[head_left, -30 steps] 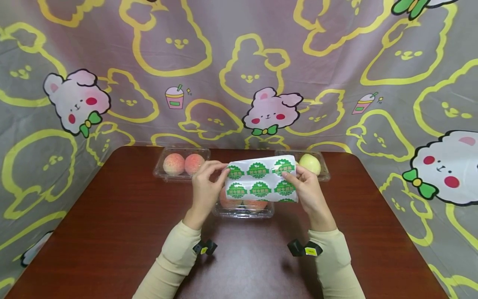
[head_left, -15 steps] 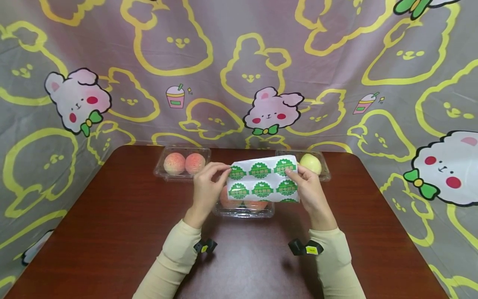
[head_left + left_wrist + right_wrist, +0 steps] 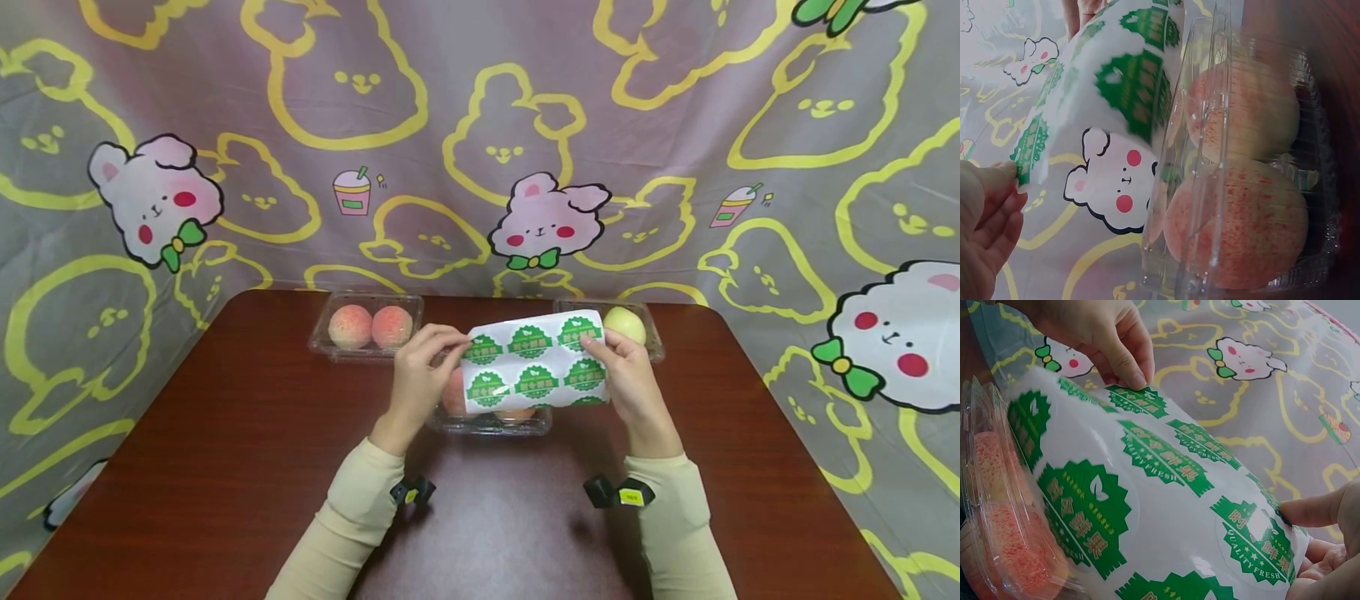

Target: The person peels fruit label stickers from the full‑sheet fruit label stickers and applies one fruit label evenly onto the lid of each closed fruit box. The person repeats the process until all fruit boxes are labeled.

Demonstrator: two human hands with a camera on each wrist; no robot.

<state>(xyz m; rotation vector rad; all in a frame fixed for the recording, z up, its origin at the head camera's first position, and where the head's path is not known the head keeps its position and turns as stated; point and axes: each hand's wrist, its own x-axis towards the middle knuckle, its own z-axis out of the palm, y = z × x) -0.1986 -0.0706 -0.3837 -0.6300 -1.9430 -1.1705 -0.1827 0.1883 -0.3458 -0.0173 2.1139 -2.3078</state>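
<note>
A white sheet of round green stickers (image 3: 534, 360) is held up between both hands over the middle of the table. My left hand (image 3: 417, 382) pinches its upper left edge between thumb and fingertips, beside a corner sticker. On the opposite side, my right hand (image 3: 637, 390) grips the right edge, thumb on the printed face. The sheet bows in the right wrist view. Just behind and below it stands a clear plastic box (image 3: 489, 425) with two pinkish peaches, partly hidden; one peach (image 3: 1241, 225) shows plainly in the left wrist view.
At the back left, another clear box (image 3: 321, 343) holds two peaches (image 3: 350, 327). At the back right, a third clear box (image 3: 656, 343) contains a yellow-green fruit (image 3: 622, 322), partly covered by the right hand and sheet. A patterned curtain (image 3: 465, 142) hangs behind the brown table (image 3: 247, 467).
Both hands and the sticker sheet have shifted slightly to the right. The sheet's left side has dipped a little, so it tilts more. The boxes stay put.
</note>
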